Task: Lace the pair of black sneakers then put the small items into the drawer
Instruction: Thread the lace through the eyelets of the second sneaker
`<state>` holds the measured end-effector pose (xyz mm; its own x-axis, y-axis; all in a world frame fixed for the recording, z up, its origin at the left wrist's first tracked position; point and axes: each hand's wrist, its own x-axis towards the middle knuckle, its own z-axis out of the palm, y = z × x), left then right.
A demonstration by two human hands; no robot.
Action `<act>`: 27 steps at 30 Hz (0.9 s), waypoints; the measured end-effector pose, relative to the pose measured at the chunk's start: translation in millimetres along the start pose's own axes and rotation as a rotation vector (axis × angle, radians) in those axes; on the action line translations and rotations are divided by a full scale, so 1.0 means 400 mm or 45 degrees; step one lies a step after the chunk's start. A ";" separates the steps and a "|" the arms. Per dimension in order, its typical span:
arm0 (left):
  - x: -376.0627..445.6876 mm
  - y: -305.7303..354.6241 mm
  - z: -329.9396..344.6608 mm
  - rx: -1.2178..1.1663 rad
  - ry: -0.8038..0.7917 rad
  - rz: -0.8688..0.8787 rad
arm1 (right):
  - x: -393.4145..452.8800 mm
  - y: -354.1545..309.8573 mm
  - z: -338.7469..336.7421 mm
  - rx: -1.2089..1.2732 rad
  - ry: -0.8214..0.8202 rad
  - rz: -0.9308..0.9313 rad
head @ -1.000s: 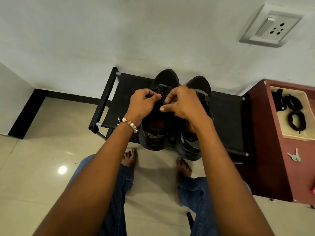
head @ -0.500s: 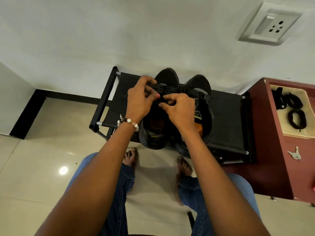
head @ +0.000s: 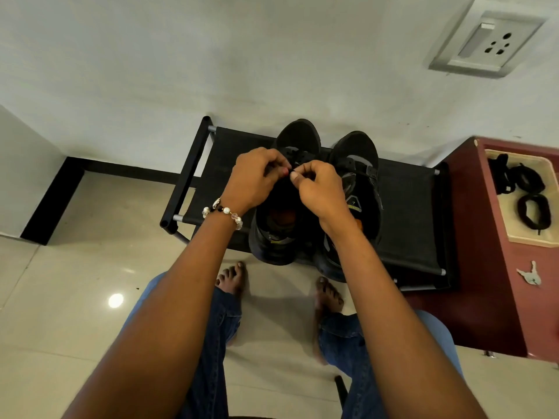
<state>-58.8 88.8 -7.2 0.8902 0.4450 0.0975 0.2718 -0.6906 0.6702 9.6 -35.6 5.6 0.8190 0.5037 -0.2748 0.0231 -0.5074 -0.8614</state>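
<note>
Two black sneakers stand side by side on a black shoe rack [head: 408, 207], toes toward the wall. My left hand [head: 255, 179] and my right hand [head: 320, 189] meet over the left sneaker [head: 298, 137], fingertips pinched on its black lace; the lace itself is mostly hidden by the fingers. The right sneaker [head: 358, 152] stands untouched beside them. To the right, an open drawer [head: 514, 234] in a maroon cabinet holds coiled black laces [head: 534, 211]. A small key [head: 529, 275] lies on the cabinet top.
The rack stands against a white wall with a socket plate [head: 487, 40] high on the right. My bare feet [head: 233, 278] rest on the tiled floor in front of the rack. The maroon cabinet [head: 478, 297] stands close to the rack's right end.
Both hands have stayed over the left sneaker, shifting slightly forward then back, fingers reworking their pinch on the lace. The sneakers have not moved.
</note>
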 end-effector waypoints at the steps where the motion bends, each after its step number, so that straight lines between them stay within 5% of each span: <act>1: -0.001 -0.001 -0.003 -0.049 -0.022 -0.015 | 0.002 -0.002 -0.005 0.019 -0.023 0.018; 5: 0.000 -0.001 -0.004 -0.180 0.000 -0.156 | -0.004 -0.026 -0.036 0.334 -0.092 0.053; 9: -0.003 0.005 0.002 -0.239 0.037 -0.187 | -0.005 -0.045 -0.070 0.990 -0.103 0.247; 12: -0.003 0.009 0.003 -0.433 0.047 -0.276 | 0.004 -0.050 -0.096 1.422 0.020 0.053; 14: -0.003 0.014 0.003 -0.638 0.048 -0.395 | 0.012 -0.049 -0.109 1.052 0.134 -0.127; 17: -0.005 0.031 0.000 -0.985 0.009 -0.560 | 0.030 -0.025 -0.103 -0.144 0.260 -0.316; 19: -0.006 0.042 -0.003 -1.211 -0.011 -0.636 | 0.021 -0.021 -0.085 -0.664 0.326 -0.370; 22: 0.000 0.042 -0.011 -1.401 0.003 -0.704 | 0.006 -0.025 -0.056 -0.676 0.358 -0.404; 27: 0.006 0.028 -0.050 -1.915 0.134 -0.662 | 0.008 -0.012 -0.032 -0.306 0.021 -0.189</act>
<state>-61.1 93.6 15.2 0.7744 0.5219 -0.3576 -0.1248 0.6802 0.7224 19.5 -40.3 14.2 0.8056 0.5745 -0.1449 0.2768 -0.5812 -0.7652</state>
